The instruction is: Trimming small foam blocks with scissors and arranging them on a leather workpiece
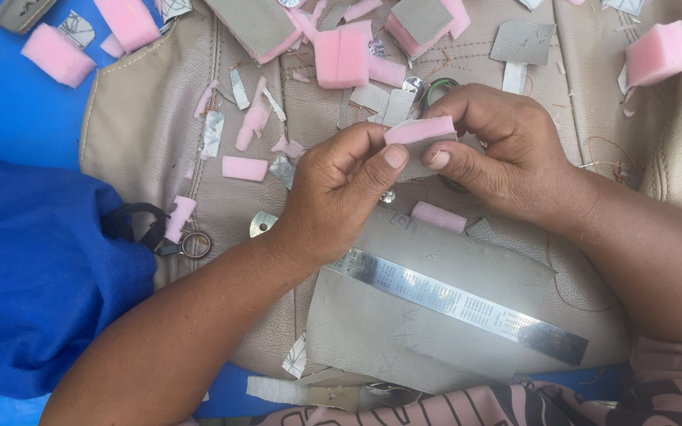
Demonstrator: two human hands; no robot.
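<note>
My left hand and my right hand meet over a beige leather panel, and both pinch one small piece of pink foam backed with grey leather. My left thumb presses its lower left edge; my right thumb and fingers grip its right side. A steel ruler lies slantwise on a grey leather sheet just below my hands. A loose pink foam strip rests under the held piece.
Several pink foam blocks and grey leather scraps litter the panel. Black-handled scissors lie at the left by blue cloth. A blue sheet covers the surface beneath. Another foam block sits top right.
</note>
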